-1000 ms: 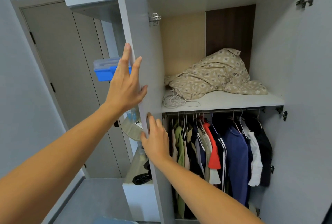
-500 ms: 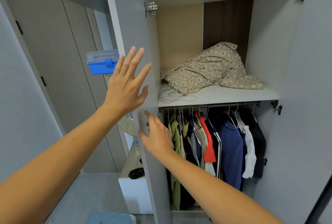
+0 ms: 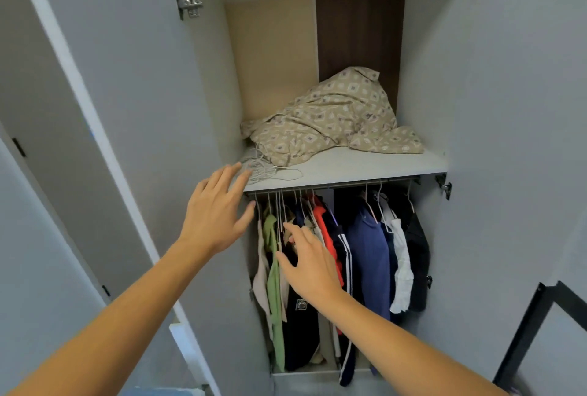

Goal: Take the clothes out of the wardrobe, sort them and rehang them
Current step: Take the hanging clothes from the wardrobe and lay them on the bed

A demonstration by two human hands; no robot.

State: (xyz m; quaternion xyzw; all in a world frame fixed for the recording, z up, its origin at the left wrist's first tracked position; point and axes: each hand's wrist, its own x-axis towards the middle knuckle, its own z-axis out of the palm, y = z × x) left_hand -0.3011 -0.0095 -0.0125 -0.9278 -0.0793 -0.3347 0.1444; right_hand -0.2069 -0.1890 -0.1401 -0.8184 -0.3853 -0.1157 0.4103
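Observation:
The wardrobe stands open, its left door swung wide. Several clothes hang on wire hangers from the rail under the shelf: a green garment, a red one, a blue top, a white piece and dark ones. My left hand hovers with fingers spread in front of the shelf's left end, holding nothing. My right hand reaches with straight fingers at the left hangers, in front of the dark garments; I cannot tell if it touches them.
A crumpled beige patterned cloth and a coil of white cable lie on the shelf. The right door stands open. A dark frame leans at the lower right. A room door is at the left.
The left wardrobe door swung wide open and both hands left its edge. They moved right into the opening, the right hand up to the hanging clothes. The view shifted right; the blue box is gone.

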